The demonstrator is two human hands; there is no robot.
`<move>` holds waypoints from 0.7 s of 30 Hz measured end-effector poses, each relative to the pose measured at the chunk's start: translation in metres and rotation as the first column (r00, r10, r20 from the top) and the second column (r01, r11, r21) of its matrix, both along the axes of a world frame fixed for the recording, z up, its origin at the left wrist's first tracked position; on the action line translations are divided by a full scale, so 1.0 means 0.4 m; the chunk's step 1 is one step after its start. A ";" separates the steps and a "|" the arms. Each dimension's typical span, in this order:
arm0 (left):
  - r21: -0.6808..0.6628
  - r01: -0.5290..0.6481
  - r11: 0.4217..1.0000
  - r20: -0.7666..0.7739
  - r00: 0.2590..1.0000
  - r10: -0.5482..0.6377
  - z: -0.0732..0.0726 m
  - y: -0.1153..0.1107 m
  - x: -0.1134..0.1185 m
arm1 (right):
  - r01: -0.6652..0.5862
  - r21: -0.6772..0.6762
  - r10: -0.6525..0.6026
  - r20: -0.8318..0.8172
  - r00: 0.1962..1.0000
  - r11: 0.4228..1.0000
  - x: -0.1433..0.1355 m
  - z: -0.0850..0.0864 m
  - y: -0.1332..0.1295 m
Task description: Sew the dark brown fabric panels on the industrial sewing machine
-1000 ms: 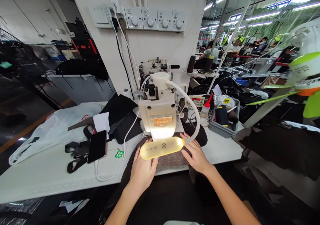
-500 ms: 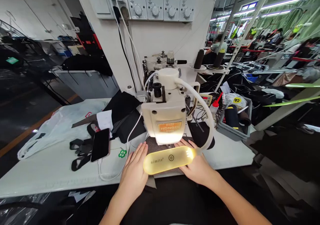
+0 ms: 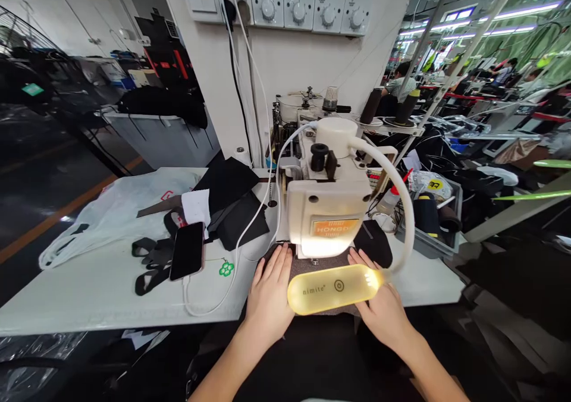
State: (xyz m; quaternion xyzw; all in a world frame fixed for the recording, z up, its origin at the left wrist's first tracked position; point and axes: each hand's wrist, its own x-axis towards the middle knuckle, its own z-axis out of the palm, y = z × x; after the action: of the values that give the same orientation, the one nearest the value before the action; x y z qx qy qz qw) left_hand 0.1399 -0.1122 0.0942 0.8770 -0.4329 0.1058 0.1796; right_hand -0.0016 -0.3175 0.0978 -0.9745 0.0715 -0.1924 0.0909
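A white sewing machine (image 3: 328, 212) stands at the centre, its head over dark grey-brown fabric (image 3: 307, 264). My left hand (image 3: 271, 292) lies flat on the fabric's left side, fingers stretched forward. On the right side of the fabric rests my right hand (image 3: 384, 301), fingers spread and partly hidden by the lamp. A lit yellow lamp (image 3: 330, 289) on a white bent neck hangs between my hands and covers part of the fabric. The needle area shows only in part, just above the lamp.
Left on the white table (image 3: 111, 295) lie a phone (image 3: 186, 251), a green flower charm (image 3: 226, 269), dark straps, black fabric pieces (image 3: 236, 206) and a plastic bag (image 3: 107, 217). A grey tray (image 3: 428, 241) with spools stands right. Behind, a person (image 3: 401, 81) sits farther off.
The view has shifted, so the machine and lamp appear farther right. My hands are wider apart on the fabric, at either side of the lamp.
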 end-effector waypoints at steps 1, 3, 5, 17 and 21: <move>-0.012 -0.004 1.000 -0.014 1.000 0.004 0.006 0.005 0.004 | -0.036 -0.009 0.036 -0.014 0.999 0.999 0.013 0.001 -0.008; -0.018 -0.022 1.000 -0.053 0.998 0.021 0.018 0.014 0.014 | -0.118 -0.031 0.118 -0.023 0.993 0.992 0.043 0.005 -0.022; -0.001 -0.065 0.998 -0.092 0.994 0.065 0.026 0.019 0.023 | -0.199 -0.066 0.199 -0.008 0.980 0.978 0.069 0.013 -0.030; 0.017 0.055 0.998 -0.087 0.995 -0.054 0.038 0.013 0.011 | -0.197 -0.176 0.199 -0.009 0.980 0.964 0.040 -0.019 -0.052; -0.046 0.045 0.998 -0.091 0.995 -0.049 0.047 0.004 0.003 | -0.128 -0.085 0.131 0.029 0.991 0.988 0.037 -0.026 -0.057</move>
State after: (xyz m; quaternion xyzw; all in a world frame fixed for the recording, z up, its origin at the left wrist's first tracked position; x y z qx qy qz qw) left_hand 0.1412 -0.1105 0.1129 0.8664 -0.4422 0.0704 0.2213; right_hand 0.0131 -0.3405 0.0873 -0.9765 -0.0017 -0.2057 0.0641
